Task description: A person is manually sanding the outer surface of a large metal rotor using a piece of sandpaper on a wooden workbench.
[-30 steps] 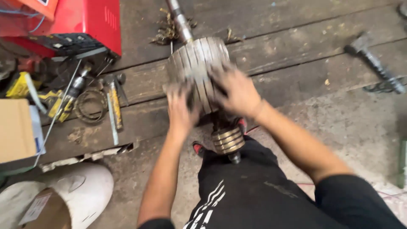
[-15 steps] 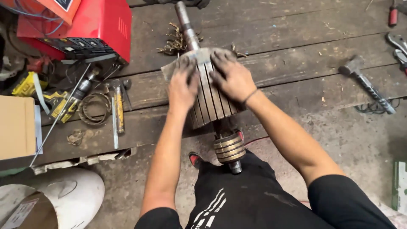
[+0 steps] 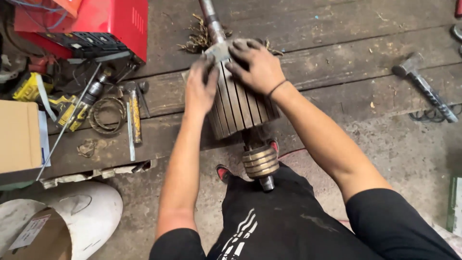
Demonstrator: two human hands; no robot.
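A large slotted steel motor rotor [image 3: 238,103] lies on dark wooden planks [image 3: 327,53], its shaft [image 3: 211,21] pointing away and its brass slip rings [image 3: 260,162] toward my legs. My left hand [image 3: 201,86] presses on the rotor's upper left side, fingers curled over its far rim. My right hand [image 3: 257,65], with a dark band at the wrist, grips the far end of the rotor core from above. Both hands are grimy. A tangle of wire scraps [image 3: 195,36] lies beside the shaft.
A red machine case [image 3: 103,24] stands at the top left. Below it lie a yellow power tool [image 3: 67,113], a wire coil [image 3: 107,114], a rod and small tools. A hammer [image 3: 423,86] rests at the right, a cardboard box [image 3: 19,137] at the left, a white tub [image 3: 82,216] below it.
Both hands have slid along the rotor from its near part to its far end by the shaft. The camera view has shifted slightly.
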